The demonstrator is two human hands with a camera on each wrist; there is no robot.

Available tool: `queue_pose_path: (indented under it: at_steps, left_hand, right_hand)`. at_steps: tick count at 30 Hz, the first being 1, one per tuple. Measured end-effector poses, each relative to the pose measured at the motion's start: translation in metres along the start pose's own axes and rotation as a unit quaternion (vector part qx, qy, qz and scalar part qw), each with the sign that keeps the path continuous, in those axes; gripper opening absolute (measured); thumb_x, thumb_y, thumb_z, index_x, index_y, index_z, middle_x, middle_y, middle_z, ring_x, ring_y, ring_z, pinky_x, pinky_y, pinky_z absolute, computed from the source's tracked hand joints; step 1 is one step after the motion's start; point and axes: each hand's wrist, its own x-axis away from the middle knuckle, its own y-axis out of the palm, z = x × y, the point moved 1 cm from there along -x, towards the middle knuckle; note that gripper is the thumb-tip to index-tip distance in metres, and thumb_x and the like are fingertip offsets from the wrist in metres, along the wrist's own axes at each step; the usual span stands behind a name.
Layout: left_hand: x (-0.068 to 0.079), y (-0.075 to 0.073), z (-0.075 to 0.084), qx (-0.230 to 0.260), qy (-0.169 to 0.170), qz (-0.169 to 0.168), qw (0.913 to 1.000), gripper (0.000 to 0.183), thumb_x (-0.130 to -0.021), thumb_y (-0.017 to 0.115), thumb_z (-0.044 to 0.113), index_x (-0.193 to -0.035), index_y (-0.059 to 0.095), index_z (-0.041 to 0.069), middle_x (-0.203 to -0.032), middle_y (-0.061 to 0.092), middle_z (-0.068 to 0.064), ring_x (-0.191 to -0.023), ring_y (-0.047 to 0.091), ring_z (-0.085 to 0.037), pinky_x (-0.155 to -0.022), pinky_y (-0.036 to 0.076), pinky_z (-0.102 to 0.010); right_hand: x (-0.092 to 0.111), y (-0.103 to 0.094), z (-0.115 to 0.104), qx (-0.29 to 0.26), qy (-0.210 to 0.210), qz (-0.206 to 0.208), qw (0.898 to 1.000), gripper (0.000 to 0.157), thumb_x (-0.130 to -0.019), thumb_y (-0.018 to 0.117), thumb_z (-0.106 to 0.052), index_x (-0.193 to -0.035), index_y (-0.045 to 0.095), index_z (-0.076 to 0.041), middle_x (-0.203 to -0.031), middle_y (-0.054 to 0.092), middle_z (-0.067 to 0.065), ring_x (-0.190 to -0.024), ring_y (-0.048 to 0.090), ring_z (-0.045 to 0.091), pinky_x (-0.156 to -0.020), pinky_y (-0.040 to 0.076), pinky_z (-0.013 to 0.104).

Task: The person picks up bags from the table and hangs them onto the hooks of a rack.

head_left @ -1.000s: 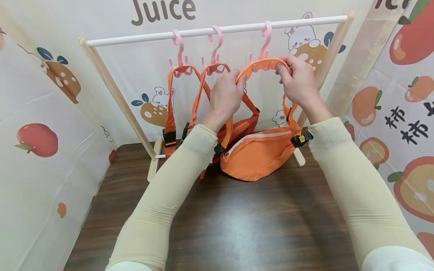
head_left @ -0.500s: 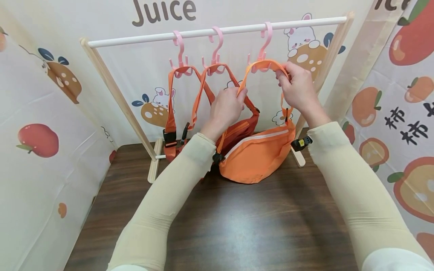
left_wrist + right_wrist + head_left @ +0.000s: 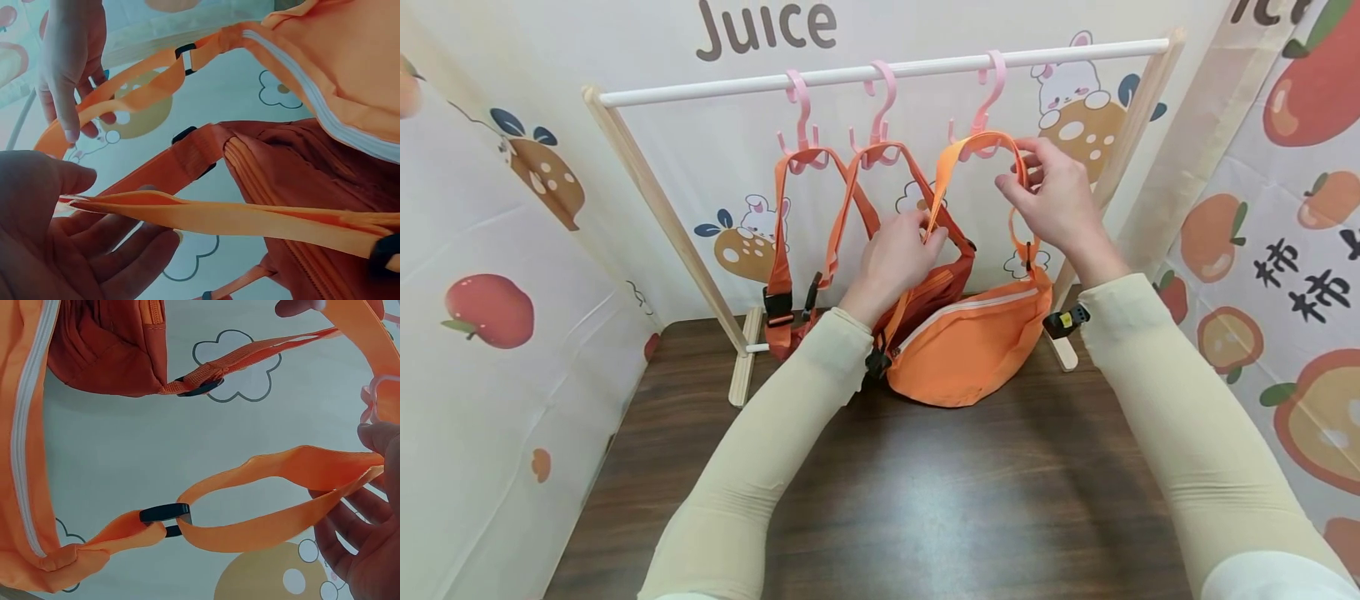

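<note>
The light orange waist bag (image 3: 970, 346) hangs by its strap (image 3: 951, 162) from the pink hook hanger (image 3: 981, 117) on the right; its body rests at the tabletop. My left hand (image 3: 898, 258) is at the strap's left side. In the left wrist view the strap lies along its loosely spread fingers (image 3: 140, 269), with the thumb apart. On the strap's other side, my right hand (image 3: 1052, 192) has thumb and fingers parted around the band. The right wrist view shows its relaxed fingers (image 3: 350, 531) touching the looped strap (image 3: 250, 537), above a black buckle (image 3: 165, 512).
Two darker orange-red bags hang by straps from two more pink hangers (image 3: 880, 108) to the left, one bag body (image 3: 940, 292) partly behind the light orange one. A white rail (image 3: 715, 90) on wooden legs (image 3: 662, 217) carries them over the dark wooden table (image 3: 940, 500).
My left hand has slid down along the strap and loosened. My right hand has loosened its fingers from the band. The strap now hangs from the hook in a narrower arch.
</note>
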Motion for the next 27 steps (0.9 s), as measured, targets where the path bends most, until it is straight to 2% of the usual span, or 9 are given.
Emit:
queue_pose_path:
  at_steps: [4, 7, 14, 19, 22, 27]
  left_hand:
    - [0.004, 0.002, -0.005, -0.001, -0.005, -0.007, 1.0, 0.028, -0.108, 0.059, 0.04, -0.119, 0.067, 0.015, -0.073, 0.059, -0.004, -0.053, 0.052, -0.02, -0.047, 0.038, -0.03]
    - [0.006, 0.004, -0.009, 0.008, -0.007, -0.005, 0.9999, 0.03, -0.107, 0.061, 0.04, -0.122, 0.066, 0.014, -0.074, 0.059, -0.004, -0.055, 0.054, -0.021, -0.048, 0.041, -0.031]
    - [0.016, 0.009, -0.02, 0.026, 0.003, 0.006, 0.9996, 0.043, -0.102, 0.068, 0.044, -0.131, 0.062, 0.013, -0.07, 0.062, -0.002, -0.053, 0.056, -0.021, -0.05, 0.043, -0.034]
    - [0.023, 0.01, -0.026, 0.042, 0.016, 0.014, 0.9989, 0.059, -0.099, 0.072, 0.053, -0.139, 0.059, 0.012, -0.085, 0.066, 0.002, -0.063, 0.061, -0.018, -0.058, 0.05, -0.035]
    - [0.027, 0.009, -0.03, 0.048, 0.007, 0.016, 0.9987, 0.067, -0.097, 0.072, 0.057, -0.145, 0.057, 0.012, -0.099, 0.067, 0.001, -0.074, 0.062, -0.015, -0.066, 0.052, -0.035]
    - [0.035, 0.007, -0.034, 0.057, -0.007, 0.02, 0.9982, 0.075, -0.095, 0.068, 0.066, -0.148, 0.055, 0.015, -0.113, 0.067, -0.002, -0.089, 0.063, -0.015, -0.074, 0.054, -0.037]
  right_hand:
    - [0.001, 0.001, -0.001, -0.001, 0.01, -0.013, 1.0, 0.061, -0.104, 0.066, -0.041, -0.158, 0.049, -0.02, -0.136, 0.067, 0.011, -0.112, 0.068, 0.025, -0.09, 0.059, 0.041]
    - [0.001, 0.003, 0.0, -0.005, 0.016, -0.019, 1.0, 0.064, -0.103, 0.067, -0.042, -0.16, 0.045, -0.02, -0.143, 0.064, 0.01, -0.119, 0.068, 0.026, -0.096, 0.058, 0.049]
    - [0.006, 0.006, 0.004, -0.015, 0.017, -0.016, 1.0, 0.07, -0.103, 0.067, -0.044, -0.162, 0.041, -0.019, -0.152, 0.058, 0.008, -0.132, 0.061, 0.028, -0.105, 0.052, 0.051]
    - [0.014, 0.007, 0.006, -0.017, 0.007, -0.008, 1.0, 0.073, -0.102, 0.068, -0.044, -0.163, 0.038, -0.018, -0.156, 0.054, 0.007, -0.138, 0.055, 0.026, -0.112, 0.046, 0.049]
    - [0.019, 0.007, 0.007, -0.02, 0.0, -0.005, 1.0, 0.074, -0.102, 0.069, -0.043, -0.163, 0.036, -0.016, -0.159, 0.05, 0.005, -0.142, 0.051, 0.026, -0.115, 0.042, 0.05]
    - [0.03, 0.008, 0.007, -0.02, -0.02, 0.014, 1.0, 0.074, -0.1, 0.071, -0.04, -0.162, 0.039, -0.014, -0.16, 0.049, 0.007, -0.144, 0.048, 0.028, -0.116, 0.041, 0.053]
